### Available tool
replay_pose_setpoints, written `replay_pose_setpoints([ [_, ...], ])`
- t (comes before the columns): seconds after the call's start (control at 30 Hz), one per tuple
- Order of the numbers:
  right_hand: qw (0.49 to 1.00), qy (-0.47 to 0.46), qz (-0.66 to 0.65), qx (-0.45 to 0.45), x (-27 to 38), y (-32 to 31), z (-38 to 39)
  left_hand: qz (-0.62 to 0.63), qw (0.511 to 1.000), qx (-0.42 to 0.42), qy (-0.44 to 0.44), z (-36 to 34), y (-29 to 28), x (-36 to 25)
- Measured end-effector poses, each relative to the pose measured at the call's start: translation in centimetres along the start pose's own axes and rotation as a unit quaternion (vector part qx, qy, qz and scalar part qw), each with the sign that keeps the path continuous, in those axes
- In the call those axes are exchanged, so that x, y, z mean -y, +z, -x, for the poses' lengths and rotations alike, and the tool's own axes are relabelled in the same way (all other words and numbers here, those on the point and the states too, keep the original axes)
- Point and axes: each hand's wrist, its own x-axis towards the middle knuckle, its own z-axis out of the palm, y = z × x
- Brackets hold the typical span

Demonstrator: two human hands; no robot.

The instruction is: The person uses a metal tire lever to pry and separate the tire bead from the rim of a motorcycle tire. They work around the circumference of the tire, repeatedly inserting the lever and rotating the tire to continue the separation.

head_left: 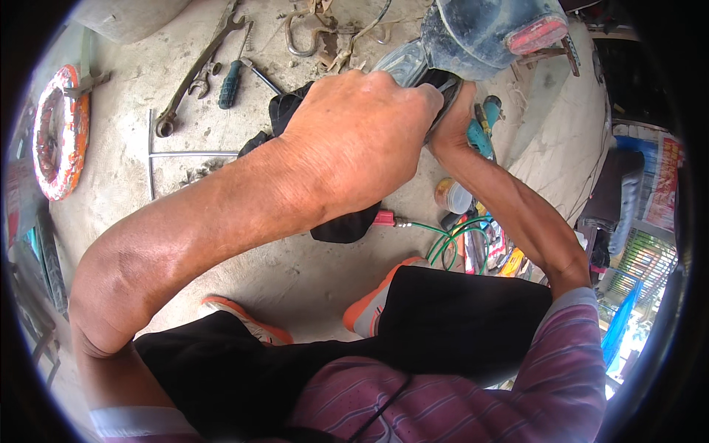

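Note:
My left hand [365,133] is closed in a fist over a dark, rubbery-looking piece [443,80], its back toward me. My right hand [453,122] is against the same piece from the right, its fingers mostly hidden behind the left hand. What the piece is, I cannot make out. Just beyond the knuckles is a clear, shiny plastic-like thing [402,63]. A dirty blue-black container [473,37] with a red patch stands above it. Black, limp material [346,226] lies beneath my left hand and forearm, partly covered.
On the concrete floor lie wrenches [193,74], a screwdriver [230,85] and a T-shaped metal rod [193,154]. An orange-and-white wrapped ring [59,133] is at far left. To the right are teal-handled pliers [480,136], a small jar [452,196] and a green hose [450,235].

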Motion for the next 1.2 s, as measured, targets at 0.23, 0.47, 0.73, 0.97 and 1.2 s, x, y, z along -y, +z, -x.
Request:
replay_pose_setpoints([
  [0.23,0.999,0.007,0.038,-0.008,-0.4,0.2,0.6,-0.007,1.000,-0.005,-0.003,-1.1,0.8,0.2],
  [0.47,0.999,0.018,0.030,-0.024,-1.0,-1.0,0.8,0.029,1.000,-0.003,0.012,1.7,-0.2,0.5],
  [0.73,0.996,-0.005,0.086,-0.020,-1.4,-1.3,-0.1,0.058,0.997,-0.036,0.040,2.8,0.0,0.5],
  [0.97,0.999,-0.005,0.033,-0.013,-0.3,0.0,0.3,0.013,0.999,-0.021,0.034,1.0,0.5,0.5],
  [1.2,0.999,0.001,0.031,-0.015,-1.0,-0.9,0.0,0.013,0.999,-0.032,0.032,-0.2,0.9,0.5],
])
